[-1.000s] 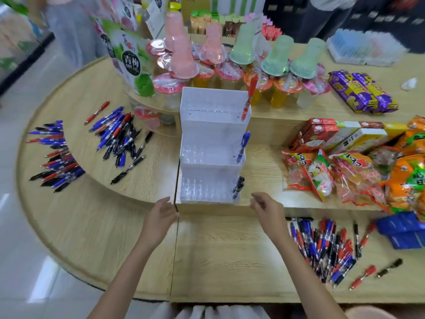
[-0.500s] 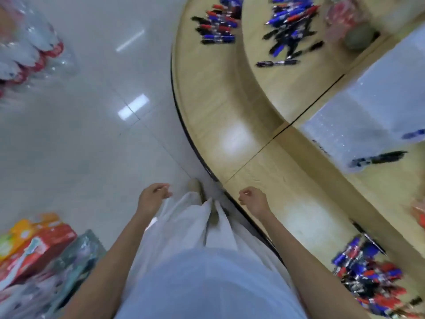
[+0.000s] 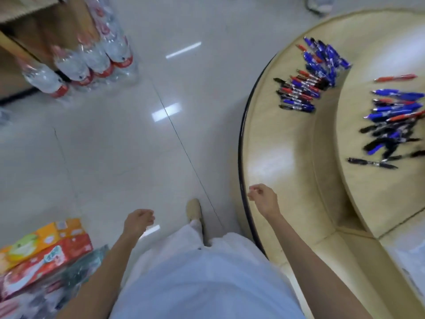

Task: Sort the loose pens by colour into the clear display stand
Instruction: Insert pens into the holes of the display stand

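The person stands over a glossy tiled floor [image 3: 138, 146] beside a curved, two-level wooden tabletop [image 3: 276, 157] that fills the 1 to 4 o'clock part of the view. The left hand [image 3: 138, 221] hangs over the floor near 6 o'clock, its fingers [image 3: 149, 216] loosely curled and grasping nothing. The right hand [image 3: 262, 199] hovers at the tabletop's rim, fingers [image 3: 254, 191] likewise slack and empty. The pens lie well apart from both hands: one mixed pile of blue, red and black pens [image 3: 308, 77] on the lower level at 2 o'clock, a second, blurred pile [image 3: 391, 118] on the upper level at 3 o'clock, with a lone red pen [image 3: 395, 77] above it and a lone black pen [image 3: 372, 162] below it. Shrink-wrapped water bottles [image 3: 92, 58] stand at 10 o'clock, bright snack boxes [image 3: 46, 247] at 8 o'clock, and a beige shoe [image 3: 194, 209] shows between the hands.
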